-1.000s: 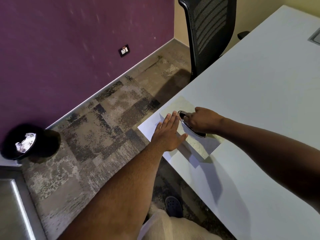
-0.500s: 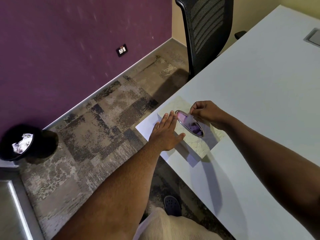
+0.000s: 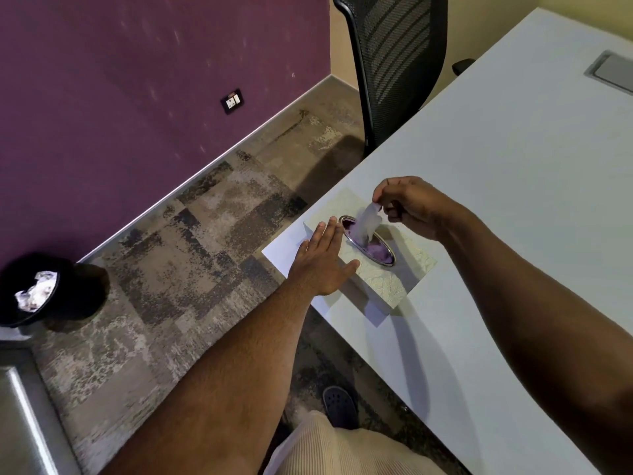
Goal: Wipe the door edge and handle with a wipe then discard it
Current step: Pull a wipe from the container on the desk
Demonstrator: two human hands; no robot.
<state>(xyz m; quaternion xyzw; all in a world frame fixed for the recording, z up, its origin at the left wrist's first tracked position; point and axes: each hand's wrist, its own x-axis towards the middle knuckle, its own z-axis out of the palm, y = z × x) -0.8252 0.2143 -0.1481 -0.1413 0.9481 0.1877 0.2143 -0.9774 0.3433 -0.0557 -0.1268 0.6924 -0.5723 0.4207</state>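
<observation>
A cream tissue box [image 3: 387,284] with a chrome-rimmed oval opening sits near the corner of the white table [image 3: 513,200]. My right hand [image 3: 409,205] pinches the tip of a white wipe [image 3: 368,222], which stands partly out of the opening. My left hand [image 3: 323,265] lies flat, fingers together, on the box's left side. A black bin [image 3: 51,289] with crumpled white wipes inside stands on the carpet at the far left. No door edge or handle is clearly in view.
A black mesh office chair [image 3: 397,63] stands at the table's far side. A purple wall with a socket [image 3: 232,101] runs along the patterned carpet. A metal-framed panel [image 3: 24,416] shows at the bottom left. My foot in a dark shoe [image 3: 339,404] is under the table edge.
My right hand has risen from the box opening, drawing the wipe up out of it. My left hand has stayed pressed on the box.
</observation>
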